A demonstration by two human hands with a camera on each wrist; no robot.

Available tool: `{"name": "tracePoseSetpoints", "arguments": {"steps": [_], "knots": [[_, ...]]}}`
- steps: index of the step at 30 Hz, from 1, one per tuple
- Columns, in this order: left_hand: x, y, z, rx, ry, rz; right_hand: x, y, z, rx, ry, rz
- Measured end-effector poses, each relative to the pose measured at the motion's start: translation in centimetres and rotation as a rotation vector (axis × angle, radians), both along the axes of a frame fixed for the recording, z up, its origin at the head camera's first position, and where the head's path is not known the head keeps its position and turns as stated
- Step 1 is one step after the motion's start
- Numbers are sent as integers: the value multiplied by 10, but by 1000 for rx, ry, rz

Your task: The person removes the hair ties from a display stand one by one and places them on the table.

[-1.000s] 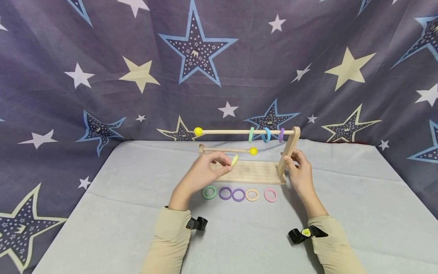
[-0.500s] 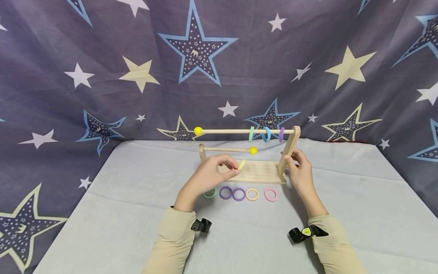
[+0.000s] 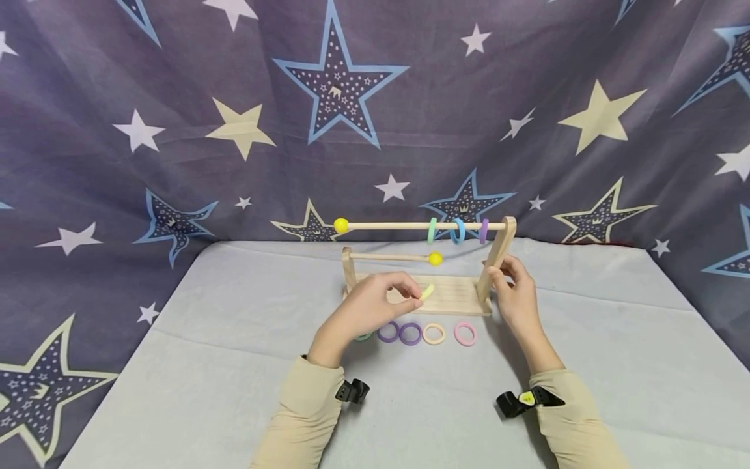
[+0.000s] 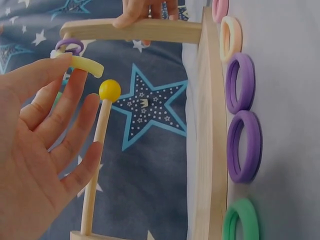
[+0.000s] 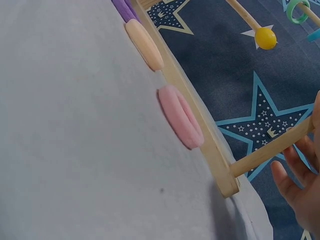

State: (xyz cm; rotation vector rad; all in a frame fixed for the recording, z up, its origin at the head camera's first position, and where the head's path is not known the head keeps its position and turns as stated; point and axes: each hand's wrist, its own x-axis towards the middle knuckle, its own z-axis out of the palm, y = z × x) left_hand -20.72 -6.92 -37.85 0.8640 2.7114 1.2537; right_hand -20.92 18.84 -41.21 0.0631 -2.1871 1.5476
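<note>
Between thumb and forefinger my left hand [image 3: 375, 303] pinches a pale yellow ring [image 4: 88, 65], in front of the wooden stand's base [image 3: 457, 296]. Close by is the yellow ball [image 4: 110, 90] on the tip of the stand's lower rod [image 3: 389, 257]. My right hand [image 3: 515, 293] grips the stand's tall right post [image 3: 497, 257]; in the right wrist view, part of that hand is cut off by the frame edge. The upper rod [image 3: 387, 226] carries a green ring [image 3: 431, 230], a blue ring [image 3: 458, 231] and a purple ring [image 3: 484, 231].
Along the stand's front edge lie a pink ring [image 3: 465, 334], a peach ring [image 3: 434, 334], two purple rings [image 3: 410, 334] and a green ring [image 4: 242, 220], partly behind my left hand in the head view. A star-patterned cloth [image 3: 176, 130] hangs behind the table [image 3: 433, 417].
My left hand has moved right and slightly toward me, carrying the pale yellow ring past the lower rod's ball end. My right hand stays on the post.
</note>
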Motion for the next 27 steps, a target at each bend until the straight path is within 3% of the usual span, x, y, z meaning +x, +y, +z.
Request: {"name": "tracePoseSetpoints", "arguments": {"steps": [27], "knots": [[11, 31, -7, -124, 51, -117, -2, 1, -3, 4, -7, 1]]}}
